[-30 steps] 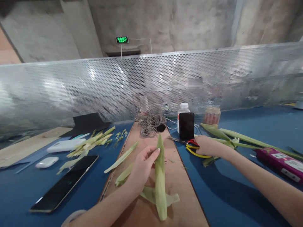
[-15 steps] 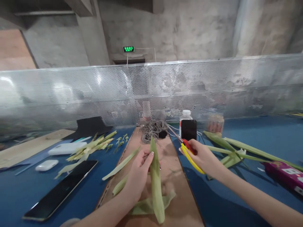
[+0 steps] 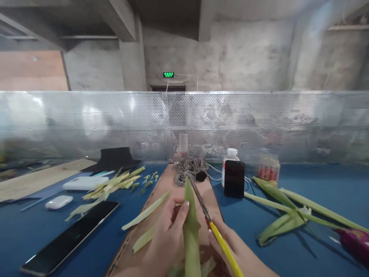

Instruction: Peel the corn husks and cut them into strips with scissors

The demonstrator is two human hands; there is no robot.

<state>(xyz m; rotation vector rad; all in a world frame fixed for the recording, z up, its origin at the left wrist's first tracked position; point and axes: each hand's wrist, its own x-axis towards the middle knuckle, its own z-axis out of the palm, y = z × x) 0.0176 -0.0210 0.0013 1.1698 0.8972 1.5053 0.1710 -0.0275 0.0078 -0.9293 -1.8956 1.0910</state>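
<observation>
A long green husk leaf (image 3: 191, 234) stands pointed end up over the brown cardboard strip (image 3: 170, 175), pinched at its left edge by my left hand (image 3: 171, 227). My right hand (image 3: 230, 246) grips scissors (image 3: 223, 246) with yellow and red handles. The scissor blades point up and to the left, along the right side of the leaf's tip. Two smaller husk pieces, one of them a pale strip (image 3: 147, 211), lie on the cardboard left of my left hand. More husk is partly hidden beneath the held leaf.
Grey cord (image 3: 190, 167) is heaped at the cardboard's far end. A large phone (image 3: 75, 234), white case (image 3: 59, 202) and cut husk bundle (image 3: 118, 182) lie left. Rightward are a bottle (image 3: 231, 154), upright black phone (image 3: 234, 179), jar (image 3: 268, 169) and green husks (image 3: 284, 223). Perforated metal (image 3: 201, 123) stands behind.
My right hand has brought the scissors left and down, from beside the black phone to the held leaf's right side. The camera view has tilted up.
</observation>
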